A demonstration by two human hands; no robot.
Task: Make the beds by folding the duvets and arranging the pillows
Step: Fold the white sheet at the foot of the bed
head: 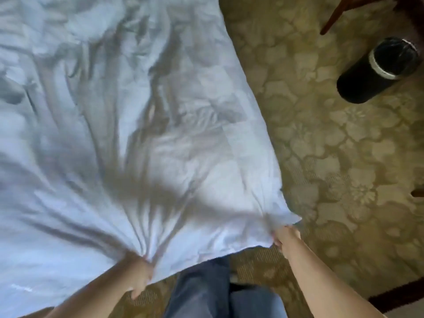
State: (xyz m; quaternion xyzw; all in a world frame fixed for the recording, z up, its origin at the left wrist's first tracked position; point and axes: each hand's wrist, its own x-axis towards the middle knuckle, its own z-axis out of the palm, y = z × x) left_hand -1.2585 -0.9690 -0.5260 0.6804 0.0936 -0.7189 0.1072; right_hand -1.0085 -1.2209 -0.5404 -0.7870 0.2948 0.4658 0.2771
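Note:
A white, wrinkled duvet [119,125] fills the left and centre of the head view, stretched toward me. My left hand [137,274] grips a bunched fold of its near edge, with creases fanning out from the grip. My right hand [285,237] holds the duvet's near right corner, the cloth gathered in its fingers. The near edge hangs above my legs in blue jeans [206,292]. No pillows are in view.
Patterned beige-green carpet [332,157] covers the floor on the right. A black round bin [378,70] with a dark liner stands at the upper right, next to a wooden chair leg [337,14]. A dark strip [401,292] crosses the lower right.

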